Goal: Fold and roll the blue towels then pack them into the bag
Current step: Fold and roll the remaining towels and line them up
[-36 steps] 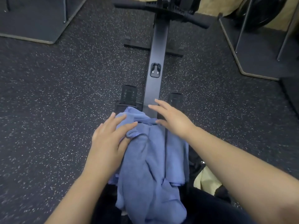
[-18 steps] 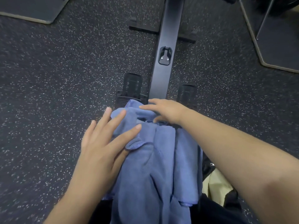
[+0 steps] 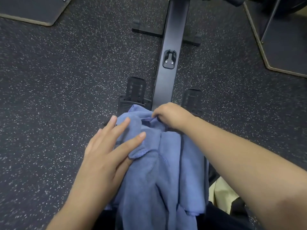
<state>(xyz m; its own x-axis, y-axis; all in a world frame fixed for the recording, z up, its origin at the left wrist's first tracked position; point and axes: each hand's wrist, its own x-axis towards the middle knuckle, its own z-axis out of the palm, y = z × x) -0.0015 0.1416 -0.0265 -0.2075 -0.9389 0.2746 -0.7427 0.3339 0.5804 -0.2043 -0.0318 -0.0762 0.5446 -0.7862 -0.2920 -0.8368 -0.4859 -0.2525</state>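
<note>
One blue towel (image 3: 159,176) lies crumpled in loose folds along the person's lap, running from the bottom edge of the head view at 6 o'clock up to the middle, where its far end bunches over the near end of a black rail (image 3: 172,47). Whether it is a single towel or several layered together cannot be told.

The left hand (image 3: 106,156) rests on the towel's left side at about 8 o'clock from the bunched end, fingers straight and spread, the fingertips (image 3: 142,134) pressing flat on the cloth beside a turned-over hem. The right hand (image 3: 172,115) sits at the towel's far end, at 1 o'clock from the left hand, its fingers curled down and pinching a fold of the cloth near the top edge. Both forearms are bare.

Beyond the towel at 12 o'clock the rail runs away up the middle, bearing a small black bracket (image 3: 169,59). Two black footplates flank it: the left footplate (image 3: 135,90) touches the towel's far corner, and the right footplate (image 3: 191,98) lies just beyond the right hand. At 4 o'clock from the towel, under the right forearm, a pale yellow cloth (image 3: 221,195) shows. Dark speckled floor (image 3: 58,97) surrounds everything, with a mat (image 3: 29,9) at 10 o'clock and another mat (image 3: 285,47) at 2 o'clock.
</note>
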